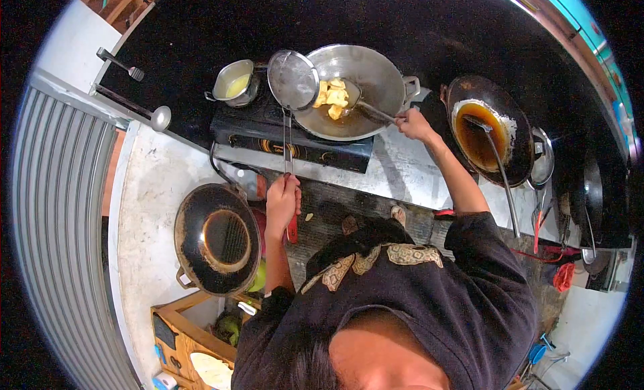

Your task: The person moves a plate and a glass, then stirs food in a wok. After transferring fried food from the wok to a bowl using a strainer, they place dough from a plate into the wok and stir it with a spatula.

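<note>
My left hand (283,197) is closed around the long handle of a round mesh strainer (293,79). The strainer is held over the left rim of a silver wok (386,81). Gripped in my right hand (414,125) is a metal wok spatula (377,112), whose head reaches into the wok. Pale yellow food pieces (334,96) rest on and around the head, hiding much of it, beside the strainer. Some brownish oil shows at the wok's bottom. The wok sits on a black gas stove (329,154).
On the stove's left stands a small pot (235,82) of yellowish liquid. A dark wok (463,88) with brown liquid and a long ladle (500,155) is at right. Another dark wok (188,239) lies on the left counter (144,188). Utensils hang over the far-left edge.
</note>
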Tool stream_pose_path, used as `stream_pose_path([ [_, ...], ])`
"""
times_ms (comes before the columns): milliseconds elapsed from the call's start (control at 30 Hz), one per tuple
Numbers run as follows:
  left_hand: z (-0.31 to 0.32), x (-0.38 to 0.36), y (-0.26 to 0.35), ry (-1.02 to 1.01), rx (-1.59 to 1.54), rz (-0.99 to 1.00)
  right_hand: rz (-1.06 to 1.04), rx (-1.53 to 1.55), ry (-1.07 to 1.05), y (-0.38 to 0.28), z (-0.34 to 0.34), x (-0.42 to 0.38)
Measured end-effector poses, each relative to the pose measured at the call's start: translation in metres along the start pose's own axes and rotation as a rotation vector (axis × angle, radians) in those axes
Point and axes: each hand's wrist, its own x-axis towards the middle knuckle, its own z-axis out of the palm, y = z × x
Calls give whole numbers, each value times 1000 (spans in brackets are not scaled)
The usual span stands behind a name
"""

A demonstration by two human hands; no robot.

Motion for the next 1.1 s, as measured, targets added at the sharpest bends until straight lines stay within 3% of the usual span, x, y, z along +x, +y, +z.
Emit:
stream_pose_path([
  [67, -3, -3, 1, 2, 8, 1, -250, -271, 179, -5, 1, -4],
  [200, -5, -1, -5, -6, -9, 20, -196, -367, 243, -21, -8, -16],
  [300, -5, -3, 0, 2, 14, 36, -377, -372, 359, -29, -8, -30],
  [633, -6, -1, 6, 1, -25, -6, -341, -330, 339, -66, 3, -56],
  [733, -4, -5, 10, 34, 0, -30, -417, -331, 355, -60, 8, -63],
  [1100, -2, -8, 9, 19, -8, 7, -279, -451, 314, -19, 19, -53],
])
